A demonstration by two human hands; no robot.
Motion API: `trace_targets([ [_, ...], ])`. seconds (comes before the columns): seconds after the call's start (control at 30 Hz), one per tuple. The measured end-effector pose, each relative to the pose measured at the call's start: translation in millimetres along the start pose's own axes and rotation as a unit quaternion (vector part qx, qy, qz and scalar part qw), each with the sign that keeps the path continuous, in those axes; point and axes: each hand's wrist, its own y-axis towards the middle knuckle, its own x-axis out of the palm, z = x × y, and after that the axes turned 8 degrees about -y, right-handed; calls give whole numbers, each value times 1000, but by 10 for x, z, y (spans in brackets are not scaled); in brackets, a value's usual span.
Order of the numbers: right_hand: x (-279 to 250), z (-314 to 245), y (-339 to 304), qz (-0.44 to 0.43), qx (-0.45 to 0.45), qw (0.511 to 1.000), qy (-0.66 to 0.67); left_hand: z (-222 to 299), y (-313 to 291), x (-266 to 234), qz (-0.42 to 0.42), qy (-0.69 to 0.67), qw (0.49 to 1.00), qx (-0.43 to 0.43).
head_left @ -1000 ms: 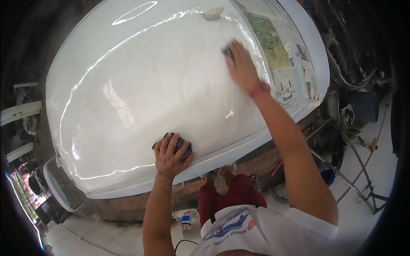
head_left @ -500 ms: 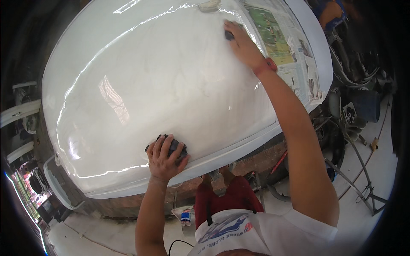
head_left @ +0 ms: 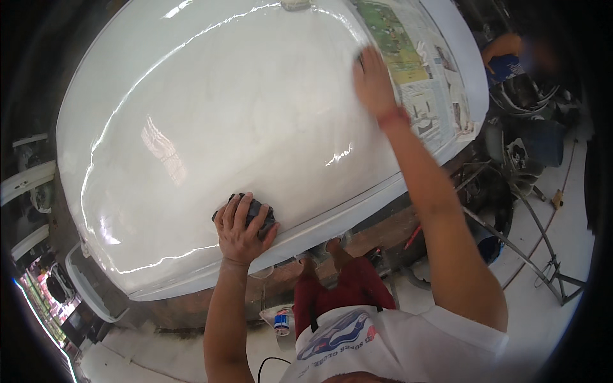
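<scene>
A glossy white car panel (head_left: 255, 127), curved like a hood, spreads in front of me. Near its front edge my left hand (head_left: 242, 226) presses down on a dark crumpled cloth (head_left: 263, 223), fingers curled over it. My right hand (head_left: 375, 80) lies on the panel's far right side, beside taped-on newspaper (head_left: 408, 60). A small dark pad (head_left: 361, 60) peeks out at the fingers' left edge; the rest of it is under the hand. A red band (head_left: 394, 119) circles the right wrist.
A pale lump (head_left: 295, 5) rests on the panel's far edge. At the right, a metal stand (head_left: 530, 255) and a dark bucket (head_left: 546, 143) stand near another person (head_left: 504, 57). A blue-and-white can (head_left: 281, 322) is by my legs. White frame parts (head_left: 29, 182) lie at the left.
My right hand has slid rightward and a little nearer, up against the newspaper's edge, with the dark pad under it. My left hand stays on the cloth. The view has shifted slightly.
</scene>
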Motion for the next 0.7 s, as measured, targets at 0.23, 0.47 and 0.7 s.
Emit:
trace_targets([
  [0.23,-615,-491,-1061,-58,46,997,-1,-2,-94,-49,2,9,1000,-24],
  [0.47,475,15,621,-31,3,999,-40,38,-45,24,10,44,999,-12],
  [0.7,-810,-738,-1850,-80,143,986,4,100,-37,-12,21,47,998,-24],
])
